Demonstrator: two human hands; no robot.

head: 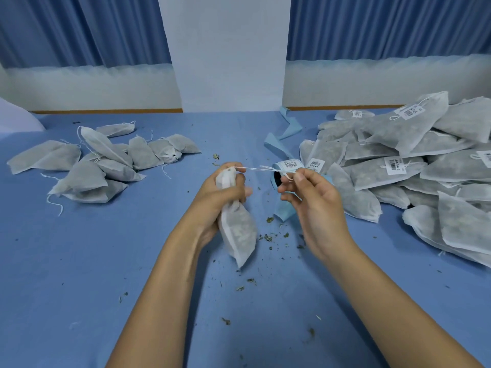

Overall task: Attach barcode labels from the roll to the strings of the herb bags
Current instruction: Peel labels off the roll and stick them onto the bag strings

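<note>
My left hand (221, 193) grips the neck of a white herb bag (239, 232), which hangs down over the blue table. Its white string (259, 169) runs taut to the right, where my right hand (305, 192) pinches its end between thumb and fingers. Just behind my right hand lies the label roll (288, 167) with a barcode label on top and blue backing paper (283, 147) trailing away. Part of the roll is hidden by my right fingers.
A small pile of bags without labels (101, 163) lies at the left. A large pile of labelled bags (414, 166) fills the right side. Loose herb crumbs (268, 237) are scattered on the blue tabletop (132, 261). Blue curtains and a white wall stand behind.
</note>
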